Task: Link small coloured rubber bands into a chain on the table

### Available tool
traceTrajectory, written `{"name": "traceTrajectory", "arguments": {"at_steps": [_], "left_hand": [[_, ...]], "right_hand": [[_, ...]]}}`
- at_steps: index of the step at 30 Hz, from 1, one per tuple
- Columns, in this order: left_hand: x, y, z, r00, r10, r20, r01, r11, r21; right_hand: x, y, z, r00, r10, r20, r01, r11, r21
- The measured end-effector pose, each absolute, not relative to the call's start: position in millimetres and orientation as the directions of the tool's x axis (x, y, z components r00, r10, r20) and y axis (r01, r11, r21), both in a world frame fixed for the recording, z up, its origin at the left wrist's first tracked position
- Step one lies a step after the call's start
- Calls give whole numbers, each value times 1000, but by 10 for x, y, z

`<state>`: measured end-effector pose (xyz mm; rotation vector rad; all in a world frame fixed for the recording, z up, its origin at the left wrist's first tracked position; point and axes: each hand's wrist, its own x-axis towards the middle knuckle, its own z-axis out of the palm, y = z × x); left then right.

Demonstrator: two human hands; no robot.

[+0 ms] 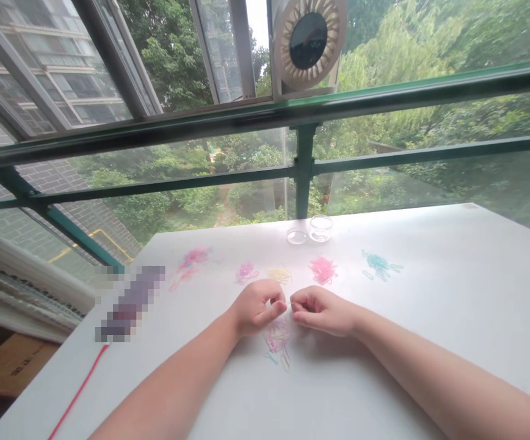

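My left hand [261, 308] and my right hand [323, 311] face each other above the white table, fingertips almost meeting. Both are closed in a pinch; whatever sits between the fingers is too small to make out. Just below them lies a mixed pile of paper clips [278, 337], pink, pale and teal, partly covered by the hands. Beyond my hands are sorted heaps: purple paper clips [245, 272], yellow paper clips [279, 273], pink paper clips [323, 269] and teal paper clips [379, 264]. Farther left is a pink and bluish heap of paper clips [194, 261].
At the table's [452, 263] far edge stand a clear round container [320, 228] and a flat clear lid [297, 236]. A pixelated dark object [132, 304] with a red cable [78, 391] lies at left. Behind the table runs a green railing [305, 171] before windows; a round fan [309, 41] sits above.
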<state>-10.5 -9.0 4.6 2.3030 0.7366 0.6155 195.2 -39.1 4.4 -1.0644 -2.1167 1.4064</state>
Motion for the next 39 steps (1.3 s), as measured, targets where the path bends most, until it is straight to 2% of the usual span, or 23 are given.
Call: {"name": "traceTrajectory", "arguments": {"at_steps": [7, 27, 35, 39], "left_hand": [[-89, -102, 69, 748, 626, 221, 365, -666, 651], [-89, -67, 26, 694, 697, 180, 345, -542, 766], [-120, -1, -46, 512, 802, 308, 197, -458, 867], [-107, -9, -34, 517, 798, 310, 204, -466, 861]], "right_hand": [[1943, -386, 22, -623, 779, -80, 359, 194, -913], [1952, -382, 6, -600, 795, -93, 336, 145, -930], [1967, -391, 72, -630, 772, -85, 228, 80, -970], [1946, -406, 81, -599, 798, -73, 214, 71, -974]]}}
